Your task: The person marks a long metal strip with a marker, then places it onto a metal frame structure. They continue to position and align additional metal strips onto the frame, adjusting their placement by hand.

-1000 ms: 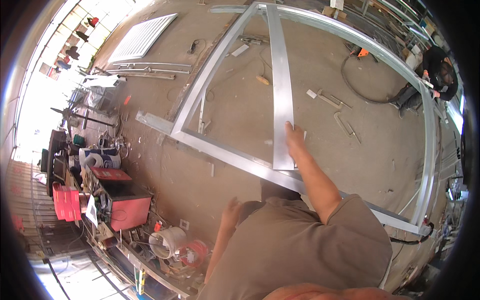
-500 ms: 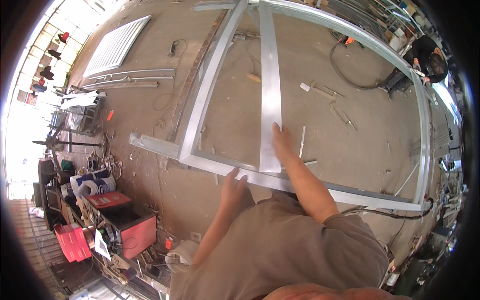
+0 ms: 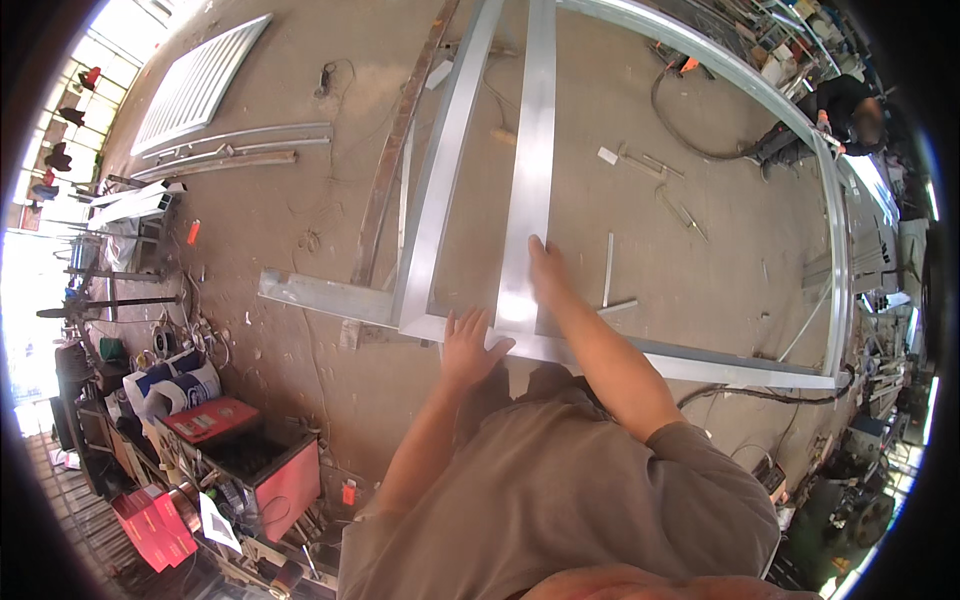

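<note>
A large silvery metal frame (image 3: 447, 170) spreads out in front of me. Inside it a loose-looking flat metal bar (image 3: 532, 150) runs away from me, slightly slanted, with its near end at the frame's near rail. My right hand (image 3: 546, 272) is closed round the bar's right edge, not far from that end; some fingers are hidden. At the near rail, close to the frame's left corner, my left hand (image 3: 468, 348) lies with fingers stretched and spread, its thumb pointing toward the bar's end.
A co-worker (image 3: 845, 115) crouches at the frame's far right. Rusty beam (image 3: 395, 170) lies left of the frame; thin metal strips (image 3: 609, 268) and clamps (image 3: 640, 165) lie on the floor. A red-sided cart (image 3: 285, 490) stands at lower left. A hose (image 3: 665, 110) curls at the back.
The bar has moved left with my right hand, nearer the frame's left side. My left hand's fingers have spread out at the near rail. The view has shifted somewhat.
</note>
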Motion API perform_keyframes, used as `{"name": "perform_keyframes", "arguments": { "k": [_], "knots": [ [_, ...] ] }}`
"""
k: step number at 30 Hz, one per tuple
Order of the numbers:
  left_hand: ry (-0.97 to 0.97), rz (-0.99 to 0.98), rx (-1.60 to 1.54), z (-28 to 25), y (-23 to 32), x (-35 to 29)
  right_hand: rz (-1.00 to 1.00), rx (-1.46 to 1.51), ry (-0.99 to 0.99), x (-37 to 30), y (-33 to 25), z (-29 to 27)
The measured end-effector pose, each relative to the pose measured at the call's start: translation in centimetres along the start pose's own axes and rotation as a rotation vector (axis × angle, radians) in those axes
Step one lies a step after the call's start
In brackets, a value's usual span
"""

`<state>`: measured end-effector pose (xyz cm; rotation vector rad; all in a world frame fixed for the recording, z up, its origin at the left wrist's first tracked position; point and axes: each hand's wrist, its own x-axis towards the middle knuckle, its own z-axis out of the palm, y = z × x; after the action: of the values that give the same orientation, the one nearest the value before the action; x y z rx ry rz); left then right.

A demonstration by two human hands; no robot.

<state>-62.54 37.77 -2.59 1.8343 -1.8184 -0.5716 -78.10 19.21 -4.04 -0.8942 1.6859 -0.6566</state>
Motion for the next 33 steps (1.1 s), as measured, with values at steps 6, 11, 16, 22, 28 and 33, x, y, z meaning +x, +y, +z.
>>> {"name": "perform_keyframes", "arguments": {
  "k": [6,11,16,22,28,33],
  "knots": [
    [-0.133,0.036,0.02,0.4,-2.9,-0.1,0.112,0.036,-0.032,3.9,3.0,2.1],
    [-0.102,0.034,0.025,1.5,-4.3,-0.4,0.118,0.156,-0.036,3.9,3.3,2.5],
    [-0.047,0.0,0.042,0.4,-4.1,-0.3,0.079,0.222,0.024,2.1,1.9,3.3],
    [-0.061,-0.071,-0.046,0.1,-4.0,0.4,0.097,0.351,-0.058,1.7,1.5,5.0],
    [0.092,-0.041,-0.03,0.9,-4.1,0.1,0.009,0.239,0.063,2.4,2.4,7.3],
    [0.105,-0.053,-0.042,1.1,-4.2,0.4,-0.05,0.202,0.081,2.0,2.2,6.9]
  ]
}}
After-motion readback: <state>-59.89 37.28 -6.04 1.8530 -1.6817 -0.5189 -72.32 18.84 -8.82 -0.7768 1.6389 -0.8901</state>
